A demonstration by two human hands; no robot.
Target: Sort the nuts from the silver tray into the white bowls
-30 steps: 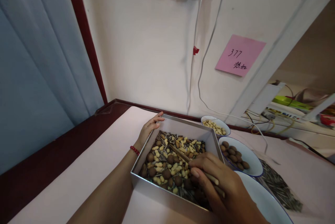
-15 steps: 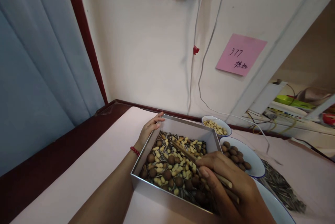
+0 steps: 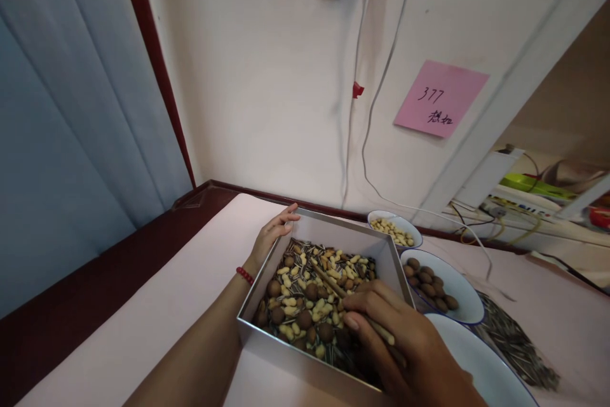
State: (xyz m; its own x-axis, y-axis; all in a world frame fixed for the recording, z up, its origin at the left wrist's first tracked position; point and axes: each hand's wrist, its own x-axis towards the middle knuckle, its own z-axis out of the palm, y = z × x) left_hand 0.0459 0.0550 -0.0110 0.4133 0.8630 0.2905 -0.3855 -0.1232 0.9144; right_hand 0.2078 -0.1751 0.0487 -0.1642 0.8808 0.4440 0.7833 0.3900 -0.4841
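A silvery-rimmed white box point(image 3: 281, 351) holds a mix of peanuts point(image 3: 290, 300), striped sunflower seeds and round brown nuts point(image 3: 304, 319). My left hand point(image 3: 272, 233) grips the box at its far left corner, its fingers along the outside and over the rim. Inside the box's right half, my right hand point(image 3: 381, 324) is closed around a pair of wooden chopsticks point(image 3: 331, 281). Their tips point down among the peanuts near the middle; whether anything is pinched between them I cannot tell. The near right part of the box is hidden by this hand.
Right of the box stand a bowl point(image 3: 415, 229) of peanuts, a bowl point(image 3: 469, 296) of brown nuts and a larger pale bowl point(image 3: 481, 356), partly covered by my arm. Sunflower seeds point(image 3: 517, 340) lie beyond them. A white cable point(image 3: 365, 146) runs down the wall onto the table.
My right hand has shifted left and slightly toward the near side with the chopsticks, uncovering more of the pale bowl. My left hand and the box stay in place.
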